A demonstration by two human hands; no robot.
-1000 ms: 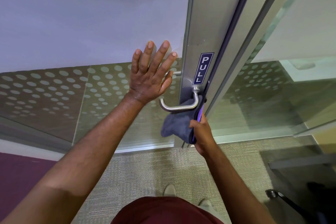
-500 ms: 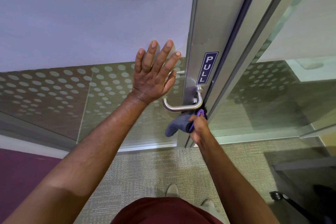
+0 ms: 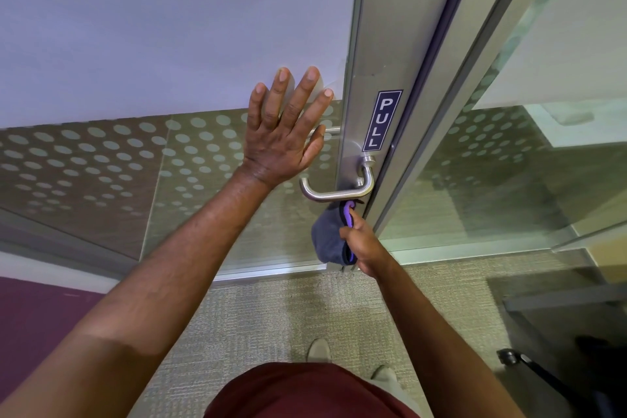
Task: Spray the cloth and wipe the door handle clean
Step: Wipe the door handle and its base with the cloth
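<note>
- left hand (image 3: 283,139) lies flat on the glass (image 3: 135,44), fingers spread wide, mid frame.
- right hand (image 3: 364,243) grips the grey cloth (image 3: 327,236), bunched just under the handle (image 3: 339,192).
- a pull sign (image 3: 382,120) sits above the handle.

Grey cloth (image 3: 327,234), purple-edged — bunched just below silver lever door handle (image 3: 336,193), handle horizontal.

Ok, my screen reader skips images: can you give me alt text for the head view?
A person's right hand grips a grey cloth just below a metal door handle, while the left hand presses flat with fingers spread against the glass door. A "PULL" sign sits above the handle.
</note>
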